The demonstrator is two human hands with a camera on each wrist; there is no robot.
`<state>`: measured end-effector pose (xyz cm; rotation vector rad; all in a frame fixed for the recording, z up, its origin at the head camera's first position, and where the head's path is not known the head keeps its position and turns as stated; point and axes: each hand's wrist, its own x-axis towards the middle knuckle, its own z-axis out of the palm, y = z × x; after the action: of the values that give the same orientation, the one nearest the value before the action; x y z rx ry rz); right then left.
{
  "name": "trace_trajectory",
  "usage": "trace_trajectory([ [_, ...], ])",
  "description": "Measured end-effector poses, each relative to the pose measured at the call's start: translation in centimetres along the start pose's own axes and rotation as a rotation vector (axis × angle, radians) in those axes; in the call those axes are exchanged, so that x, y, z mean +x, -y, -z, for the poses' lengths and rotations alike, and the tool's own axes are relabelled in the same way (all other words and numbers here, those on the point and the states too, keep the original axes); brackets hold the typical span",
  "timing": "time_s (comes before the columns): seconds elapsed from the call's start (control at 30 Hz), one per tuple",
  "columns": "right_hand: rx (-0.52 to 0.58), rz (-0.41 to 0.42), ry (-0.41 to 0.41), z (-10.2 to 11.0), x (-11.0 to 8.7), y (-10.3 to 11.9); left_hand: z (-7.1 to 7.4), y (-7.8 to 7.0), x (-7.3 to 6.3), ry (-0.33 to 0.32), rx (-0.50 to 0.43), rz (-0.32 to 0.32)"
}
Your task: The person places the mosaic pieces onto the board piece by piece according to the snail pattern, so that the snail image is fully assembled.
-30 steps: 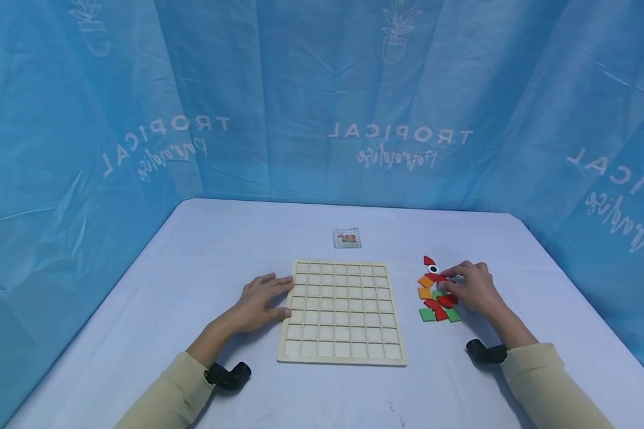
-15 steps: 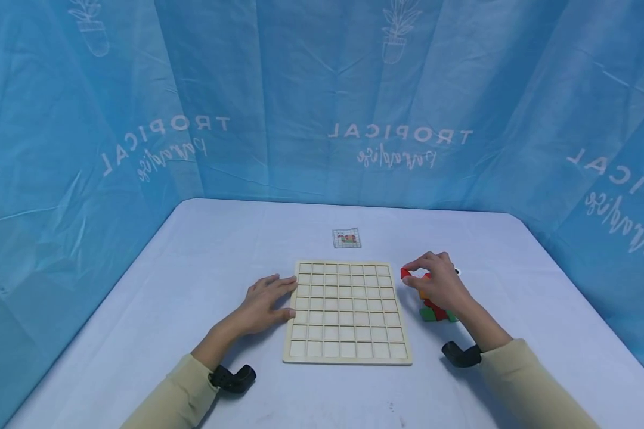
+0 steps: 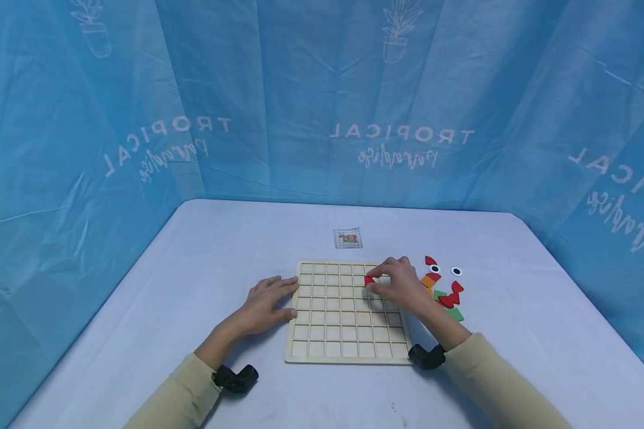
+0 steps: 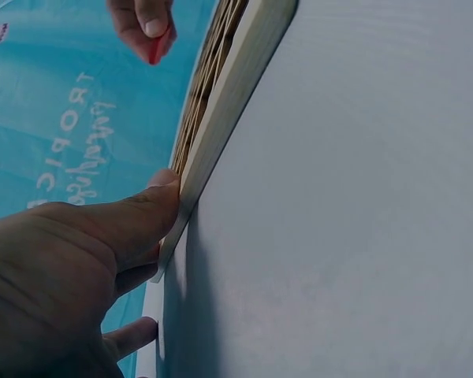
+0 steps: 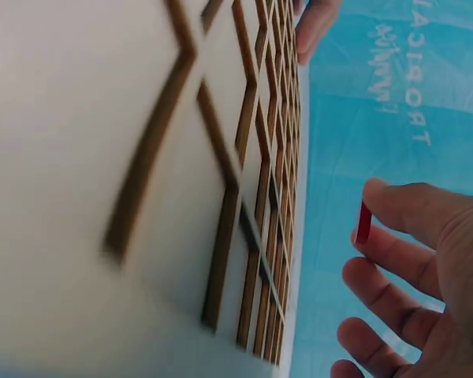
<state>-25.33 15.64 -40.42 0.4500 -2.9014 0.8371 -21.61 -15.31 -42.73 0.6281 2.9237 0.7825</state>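
Observation:
A pale wooden grid board with square cells lies on the white table. My left hand rests at its left edge, fingers spread, thumb and fingertips touching the rim; the left wrist view shows the thumb against the board's side. Over the board's upper right cells, my right hand pinches a red quarter-round tile between thumb and index finger. In the right wrist view that red tile stands edge-on between the fingertips, above the grid, with the other fingers loosely bent.
Right of the board lie several loose tiles: red pieces, a green one, an orange one and two round eye tiles. Behind the board is a small picture card. A blue curtain surrounds the table.
My right hand has taken a red tile from the loose pile and carried it left over the board. The board has shifted slightly right, with my left hand staying at its edge.

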Motion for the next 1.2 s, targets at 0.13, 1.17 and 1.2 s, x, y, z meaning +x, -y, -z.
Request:
trace_trajectory([
  [0.13,-0.014,0.013,0.017,-0.7,0.5,0.3,0.0,-0.1,0.0,0.002,-0.004,0.006],
  [1.17,-0.2,0.052,0.044,-1.1,-0.4,-1.3,0.1,-0.1,-0.2,0.006,-0.015,0.028],
  [1.2,-0.204,0.053,0.044,-1.1,-0.4,-1.2,0.1,-0.1,-0.2,0.006,-0.015,0.029],
])
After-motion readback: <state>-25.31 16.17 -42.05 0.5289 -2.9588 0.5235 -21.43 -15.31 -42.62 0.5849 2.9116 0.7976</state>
